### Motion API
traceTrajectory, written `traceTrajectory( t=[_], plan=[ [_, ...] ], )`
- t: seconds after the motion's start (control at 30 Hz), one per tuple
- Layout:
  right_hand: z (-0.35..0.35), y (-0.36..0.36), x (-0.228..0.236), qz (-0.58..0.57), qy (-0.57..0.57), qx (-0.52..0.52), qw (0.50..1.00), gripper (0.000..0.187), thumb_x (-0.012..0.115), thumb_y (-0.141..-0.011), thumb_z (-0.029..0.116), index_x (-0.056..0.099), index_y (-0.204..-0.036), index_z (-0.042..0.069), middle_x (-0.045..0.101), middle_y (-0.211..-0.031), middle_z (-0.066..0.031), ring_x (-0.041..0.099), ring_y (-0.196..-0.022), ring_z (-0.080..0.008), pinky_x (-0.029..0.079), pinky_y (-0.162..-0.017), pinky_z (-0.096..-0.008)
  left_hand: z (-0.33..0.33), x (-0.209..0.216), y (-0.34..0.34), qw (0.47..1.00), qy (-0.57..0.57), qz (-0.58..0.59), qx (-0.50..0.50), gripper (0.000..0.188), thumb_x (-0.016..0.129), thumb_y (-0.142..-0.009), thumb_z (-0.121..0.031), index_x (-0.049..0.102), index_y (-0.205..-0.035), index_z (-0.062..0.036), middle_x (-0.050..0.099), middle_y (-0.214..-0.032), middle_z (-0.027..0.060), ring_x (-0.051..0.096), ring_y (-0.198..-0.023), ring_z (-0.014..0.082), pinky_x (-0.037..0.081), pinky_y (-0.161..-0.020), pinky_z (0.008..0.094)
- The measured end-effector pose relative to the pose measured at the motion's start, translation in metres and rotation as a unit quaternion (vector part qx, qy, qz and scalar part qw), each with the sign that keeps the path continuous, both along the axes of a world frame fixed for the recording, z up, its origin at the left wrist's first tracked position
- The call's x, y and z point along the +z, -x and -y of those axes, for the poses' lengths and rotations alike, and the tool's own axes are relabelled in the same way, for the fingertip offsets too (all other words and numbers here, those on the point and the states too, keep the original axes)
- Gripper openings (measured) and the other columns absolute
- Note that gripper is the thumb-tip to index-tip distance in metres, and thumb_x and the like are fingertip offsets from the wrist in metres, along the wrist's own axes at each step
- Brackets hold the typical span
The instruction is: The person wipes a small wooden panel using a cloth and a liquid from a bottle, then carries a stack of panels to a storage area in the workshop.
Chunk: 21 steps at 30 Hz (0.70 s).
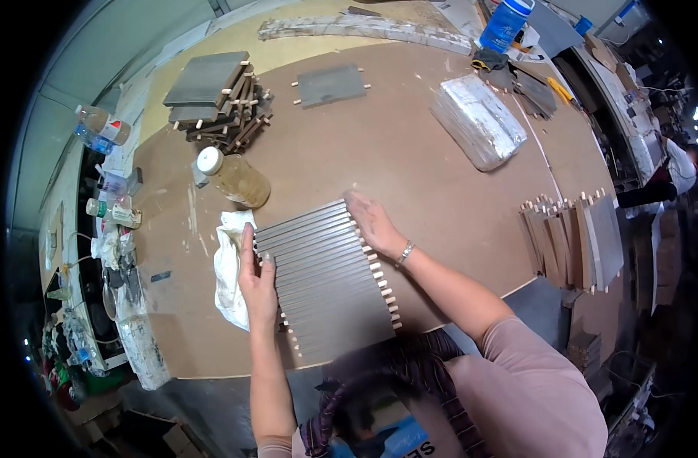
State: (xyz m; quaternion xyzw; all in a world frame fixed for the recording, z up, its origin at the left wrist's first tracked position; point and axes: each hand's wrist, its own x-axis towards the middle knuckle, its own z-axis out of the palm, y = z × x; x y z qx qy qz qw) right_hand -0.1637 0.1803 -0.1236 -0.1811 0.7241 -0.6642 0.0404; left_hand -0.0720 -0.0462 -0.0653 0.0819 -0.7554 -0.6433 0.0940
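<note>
A row of thin grey boards [326, 282] stands packed face to face on the table in front of me. Pale wooden dowels stick out along both ends of the row. My left hand [259, 286] lies along the left ends, fingers stretched toward the far side and thumb apart. At the far right corner, my right hand [372, 223] rests flat against the dowel ends, fingers extended. A white cloth [231, 275] lies left of my left hand. Beyond it stands a jar [240, 179] of yellowish liquid with a white lid.
Stacked doweled boards [208, 88] sit at the far left, with a single doweled board [330, 85] beside them. A plastic-wrapped block [483, 122] lies far right. More upright boards [574, 240] stand at the table's right edge. A blue bottle [505, 27] is at the back.
</note>
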Motion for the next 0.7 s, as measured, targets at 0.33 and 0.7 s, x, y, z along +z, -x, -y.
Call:
traceTrajectory(
  t=[0.33,0.7],
  plan=[
    [-0.011,-0.045,0.073,0.127,-0.033,-0.117,0.985,0.037,0.073,-0.081,0.013,0.051,-0.108,0.002,0.049,-0.098,-0.0027,0.048,-0.085,-0.0112,0.045,-0.079,-0.0275,0.003,0.005,-0.002,0.977,0.212,-0.003,-0.023,0.063,0.061,-0.085,-0.005,0.039,-0.144,-0.0046,0.037,-0.150,0.0184,0.034,-0.139,0.0327,0.025,-0.115,0.0386],
    [0.007,-0.093,0.074,0.145,-0.113,-0.140,0.973,0.042,0.072,-0.063,-0.003,0.052,-0.099,0.002,0.046,-0.098,-0.0024,0.045,-0.088,-0.0122,0.042,-0.079,-0.0241,0.004,0.001,0.001,0.993,0.116,-0.018,-0.020,0.062,0.060,-0.084,0.000,0.040,-0.143,-0.0010,0.037,-0.148,0.0212,0.035,-0.138,0.0321,0.027,-0.113,0.0366]
  ],
)
